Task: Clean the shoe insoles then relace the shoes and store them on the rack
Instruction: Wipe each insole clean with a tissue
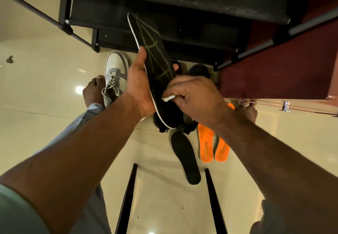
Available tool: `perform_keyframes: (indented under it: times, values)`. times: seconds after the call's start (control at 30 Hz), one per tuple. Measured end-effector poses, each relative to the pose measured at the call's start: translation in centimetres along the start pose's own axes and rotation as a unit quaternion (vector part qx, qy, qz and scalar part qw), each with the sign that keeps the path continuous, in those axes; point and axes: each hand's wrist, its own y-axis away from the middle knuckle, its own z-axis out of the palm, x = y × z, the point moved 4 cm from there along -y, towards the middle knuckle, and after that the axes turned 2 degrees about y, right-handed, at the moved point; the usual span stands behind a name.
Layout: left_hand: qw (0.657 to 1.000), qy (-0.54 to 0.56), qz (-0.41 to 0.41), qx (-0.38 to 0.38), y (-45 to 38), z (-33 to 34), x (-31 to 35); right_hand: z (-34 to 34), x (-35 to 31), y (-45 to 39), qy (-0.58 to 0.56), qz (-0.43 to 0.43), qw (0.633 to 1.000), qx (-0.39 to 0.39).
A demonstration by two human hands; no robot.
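Fingers (144,54) of the left hand (139,85) gripped a black line-marked foam insole (157,63).
Right hand (193,95) pinched a white wipe (168,98) against its lower half; the insole ran away toward the rack.

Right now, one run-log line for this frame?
step: insole cleaning | left hand: holds black insole | right hand: pinches white wipe on it | floor: orange insoles, grey shoe

A glossy cream tiled floor (45,124) reflects ceiling lights. A small dark scrap of debris (9,59) lies on it (far left). A maroon panel (285,69) stands at right.
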Motion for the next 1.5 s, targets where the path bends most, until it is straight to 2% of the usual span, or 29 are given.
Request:
perform_keyframes:
  times: [0.17,0.23,0.3,0.4,0.47,0.57,0.6,0.63,0.73,0.8,0.93,0.97,1.0,1.13,1.17,1.2,1.3,1.33,1.37,1.5]
  values:
    - [0.999,0.034,0.009,0.0,0.1,-0.1,0.4,0.0,1.8,-0.2,-0.021,0.048,0.997,-0.064]
    - [1.0,0.02,-0.006,-0.018,0.4,0.3,0.0,-0.3,1.6,-0.3,-0.013,0.046,0.998,-0.035]
    - [0.998,-0.02,-0.031,-0.042,0.9,1.1,-1.1,-0.8,1.8,-0.2,0.021,0.059,0.998,0.028]
    - [0.995,-0.075,-0.052,-0.031,1.3,1.7,-2.1,-1.6,2.4,-0.1,0.053,0.095,0.992,0.069]
    - [0.996,-0.069,-0.042,-0.021,1.1,1.3,-1.6,-1.6,2.1,-0.2,0.017,0.094,0.995,0.009]
    - [0.999,-0.016,-0.037,-0.001,0.6,0.4,-0.6,-0.6,1.2,-0.2,-0.054,0.083,0.985,-0.14]
    - [0.999,-0.011,-0.041,0.001,0.5,0.3,-0.6,-0.5,1.2,-0.2,-0.058,0.086,0.984,-0.145]
    - [0.999,-0.017,-0.044,-0.004,0.5,0.3,-0.8,-0.6,1.4,-0.2,-0.054,0.094,0.987,-0.12]
    - [0.995,-0.075,-0.064,-0.028,1.0,1.3,-2.1,-1.5,2.8,-0.2,-0.009,0.141,0.99,0.028]
    - [0.993,-0.081,-0.074,-0.032,1.2,1.7,-2.5,-1.9,3.1,-0.2,-0.017,0.156,0.986,0.055]
    - [0.997,-0.033,-0.067,-0.013,1.0,1.2,-1.2,-0.8,0.7,0.2,-0.168,0.146,0.963,-0.151]
    - [0.997,-0.027,-0.064,-0.01,0.9,1.0,-1.1,-0.7,0.4,0.2,-0.179,0.137,0.961,-0.16]
    - [0.997,-0.029,-0.065,-0.014,1.0,1.0,-1.2,-0.7,0.5,0.1,-0.185,0.141,0.963,-0.134]
    - [0.993,-0.044,-0.098,-0.051,1.7,2.4,-2.8,-2.0,2.5,0.0,-0.181,0.2,0.959,0.091]
    - [0.992,-0.041,-0.101,-0.055,1.7,2.5,-3.0,-2.1,2.6,0.0,-0.182,0.198,0.958,0.104]
    - [0.992,-0.036,-0.102,-0.06,1.7,2.5,-2.9,-2.1,2.4,0.0,-0.193,0.191,0.959,0.084]
    - [0.993,-0.007,-0.096,-0.064,1.6,2.2,-2.1,-0.9,0.6,0.1,-0.257,0.157,0.951,-0.069]
    - [0.993,0.003,-0.097,-0.061,1.5,2.1,-2.0,-0.7,0.3,0.1,-0.266,0.148,0.949,-0.083]
    - [0.993,0.009,-0.1,-0.06,1.5,2.1,-2.0,-0.7,0.3,0.0,-0.269,0.15,0.949,-0.063]
    - [0.991,-0.03,-0.115,-0.064,2.1,2.9,-3.3,-1.7,2.3,0.0,-0.257,0.225,0.934,0.109]
